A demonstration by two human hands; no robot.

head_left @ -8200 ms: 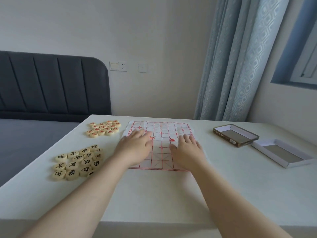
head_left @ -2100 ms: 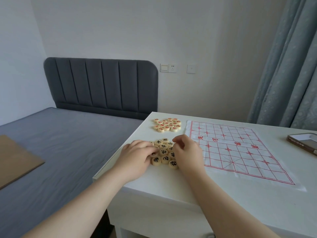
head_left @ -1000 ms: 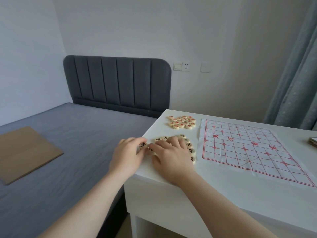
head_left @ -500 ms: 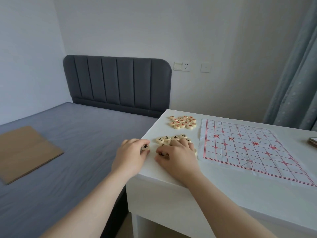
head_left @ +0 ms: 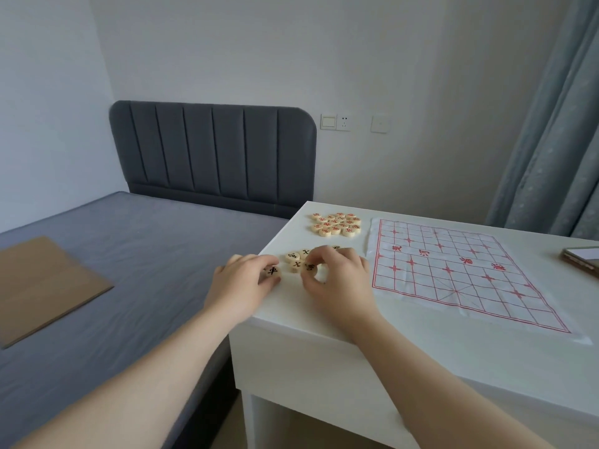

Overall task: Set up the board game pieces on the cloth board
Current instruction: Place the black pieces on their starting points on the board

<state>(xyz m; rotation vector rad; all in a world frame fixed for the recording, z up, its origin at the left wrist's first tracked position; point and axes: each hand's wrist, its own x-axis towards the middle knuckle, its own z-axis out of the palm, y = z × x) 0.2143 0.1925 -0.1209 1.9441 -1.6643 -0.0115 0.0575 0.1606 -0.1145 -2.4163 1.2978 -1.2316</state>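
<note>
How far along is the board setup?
Done: cloth board lies spread flat, no pieces on it yet. In hand: left hand pinches a black piece; right hand pinches another at the black pile. Left: placing every piece, black ones and the untouched red pile.

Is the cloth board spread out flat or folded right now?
Spread flat: the cloth board lies open on the table, its whole red grid showing, lightly creased, with nothing lying on it.

White cloth board (head_left: 453, 270) with red grid, cream pieces (head_left: 336, 224) red-lettered, grey padded headboard (head_left: 212, 157)
</note>
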